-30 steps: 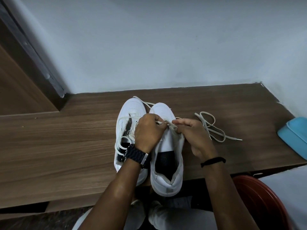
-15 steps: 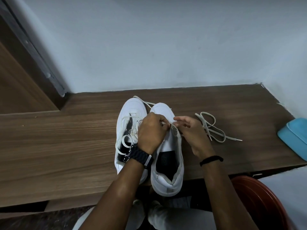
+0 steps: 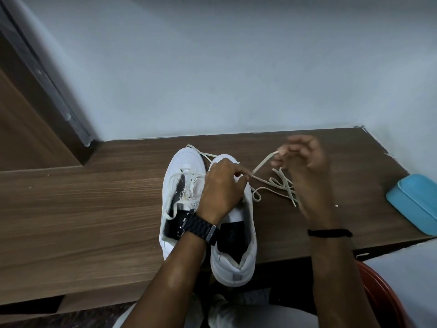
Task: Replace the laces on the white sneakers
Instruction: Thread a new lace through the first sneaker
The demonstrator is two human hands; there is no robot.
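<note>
Our left hand (image 3: pixel 222 185) presses curled fingers on the right sneaker (image 3: pixel 236 245) on the tabletop (image 3: pixel 94 209); our right hand (image 3: pixel 300 162) pinches its lace (image 3: pixel 262 163), raised taut.

Bare tabletop (image 3: pixel 82 209) left of sneakers (image 3: pixel 182 181); loose lace (image 3: pixel 281 185) and blue case (image 3: pixel 411 202) crowd the right.

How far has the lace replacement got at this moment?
Done: nothing fully visible. In hand: right hand pulls a lace from the right sneaker, steadied by left hand. Left: left sneaker holds a loose, frayed lace.
</note>
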